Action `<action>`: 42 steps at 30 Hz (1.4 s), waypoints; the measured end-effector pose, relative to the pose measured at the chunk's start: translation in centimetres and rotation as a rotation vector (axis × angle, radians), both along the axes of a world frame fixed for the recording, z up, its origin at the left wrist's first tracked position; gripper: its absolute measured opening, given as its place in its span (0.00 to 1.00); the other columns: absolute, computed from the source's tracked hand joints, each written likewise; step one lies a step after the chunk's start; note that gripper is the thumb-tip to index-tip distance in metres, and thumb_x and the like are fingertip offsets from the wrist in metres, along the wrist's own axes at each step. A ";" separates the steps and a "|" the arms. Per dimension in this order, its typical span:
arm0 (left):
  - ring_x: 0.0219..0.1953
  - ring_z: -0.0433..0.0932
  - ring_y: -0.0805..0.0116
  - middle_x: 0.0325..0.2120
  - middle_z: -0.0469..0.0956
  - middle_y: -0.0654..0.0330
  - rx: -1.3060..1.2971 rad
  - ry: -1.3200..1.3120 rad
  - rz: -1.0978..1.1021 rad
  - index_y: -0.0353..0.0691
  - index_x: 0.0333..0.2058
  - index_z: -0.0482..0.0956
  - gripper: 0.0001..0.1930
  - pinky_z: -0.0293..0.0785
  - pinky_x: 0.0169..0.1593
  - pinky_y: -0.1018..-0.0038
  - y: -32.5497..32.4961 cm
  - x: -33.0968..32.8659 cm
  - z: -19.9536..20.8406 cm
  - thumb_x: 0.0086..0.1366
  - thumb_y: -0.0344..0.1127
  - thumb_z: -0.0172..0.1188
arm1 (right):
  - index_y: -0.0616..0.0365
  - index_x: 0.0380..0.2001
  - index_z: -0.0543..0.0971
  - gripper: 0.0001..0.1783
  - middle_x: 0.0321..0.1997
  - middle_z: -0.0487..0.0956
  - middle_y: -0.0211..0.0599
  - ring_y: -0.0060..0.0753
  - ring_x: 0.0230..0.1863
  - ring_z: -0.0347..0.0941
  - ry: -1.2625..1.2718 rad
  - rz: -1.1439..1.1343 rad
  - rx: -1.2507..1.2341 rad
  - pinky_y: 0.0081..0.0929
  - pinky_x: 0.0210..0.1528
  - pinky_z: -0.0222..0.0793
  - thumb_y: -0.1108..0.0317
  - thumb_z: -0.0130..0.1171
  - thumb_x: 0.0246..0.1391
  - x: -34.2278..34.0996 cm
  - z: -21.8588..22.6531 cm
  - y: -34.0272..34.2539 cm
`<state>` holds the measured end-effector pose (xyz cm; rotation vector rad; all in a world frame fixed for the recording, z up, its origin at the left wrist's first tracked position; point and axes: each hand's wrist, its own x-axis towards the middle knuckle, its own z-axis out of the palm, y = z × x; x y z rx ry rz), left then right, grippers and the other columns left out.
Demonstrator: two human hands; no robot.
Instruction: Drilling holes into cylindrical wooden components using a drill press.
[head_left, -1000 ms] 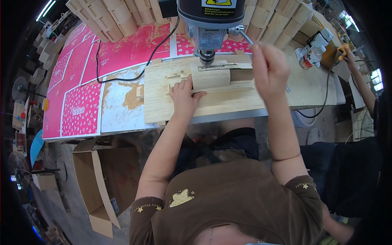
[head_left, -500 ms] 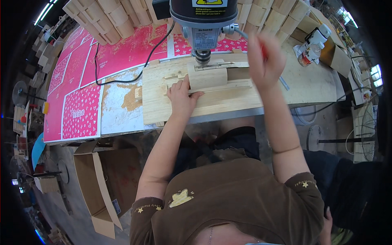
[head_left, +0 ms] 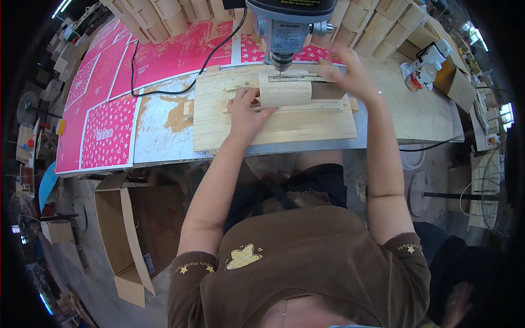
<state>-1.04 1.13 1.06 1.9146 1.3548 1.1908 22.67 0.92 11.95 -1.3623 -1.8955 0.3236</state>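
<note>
A pale curved wooden piece (head_left: 285,93) lies on a flat wooden board (head_left: 273,130) under the bench drill (head_left: 283,57). My left hand (head_left: 246,113) grips its left end, fingertips at the end face and thumb along its near side. A narrow slotted strip (head_left: 298,78) runs over the top of the piece and past its right end. The thin drill bit stands just above the strip; whether it touches I cannot tell. My right hand (head_left: 350,74) is by the strip's right end, slightly blurred, fingers apart, with nothing visible in them.
Stacked wooden pieces (head_left: 377,24) line the back of the table. A black cable (head_left: 191,90) loops over the pink printed sheet (head_left: 164,60) at left. Plastic bottles (head_left: 424,74) stand at right by a carton. An open cardboard box (head_left: 120,235) is on the floor. Someone else's hand (head_left: 458,300) shows at lower right.
My right hand has come down from the drill's lever toward the strip's right end, and its fingers have spread. My left hand stays on the wooden piece. The whole view has shifted slightly.
</note>
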 end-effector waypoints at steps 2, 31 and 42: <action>0.32 0.72 0.69 0.28 0.73 0.61 0.032 0.046 -0.011 0.35 0.33 0.78 0.20 0.69 0.38 0.75 0.3 -0.5 0.4 0.38 0.32 0.73 | 0.63 0.36 0.75 0.16 0.36 0.78 0.40 0.38 0.40 0.72 -0.153 0.066 -0.023 0.34 0.42 0.66 0.65 0.62 0.46 1.1 -2.7 -1.3; 0.22 0.71 0.74 0.20 0.74 0.62 -0.308 -0.208 0.558 0.31 0.26 0.76 0.22 0.67 0.29 0.78 -7.0 -21.6 8.0 0.40 0.42 0.73 | 0.58 0.36 0.76 0.18 0.30 0.75 0.40 0.44 0.35 0.69 -0.201 0.075 -0.009 0.33 0.38 0.64 0.71 0.65 0.37 -0.3 -4.2 -4.7; 0.47 0.68 0.51 0.44 0.64 0.49 0.016 0.439 0.845 0.33 0.33 0.75 0.24 0.67 0.51 0.63 0.0 -35.1 7.8 0.36 0.38 0.71 | 0.57 0.35 0.76 0.18 0.28 0.73 0.39 0.44 0.33 0.67 -0.207 0.026 -0.015 0.34 0.36 0.63 0.72 0.65 0.36 -0.4 -4.1 -5.2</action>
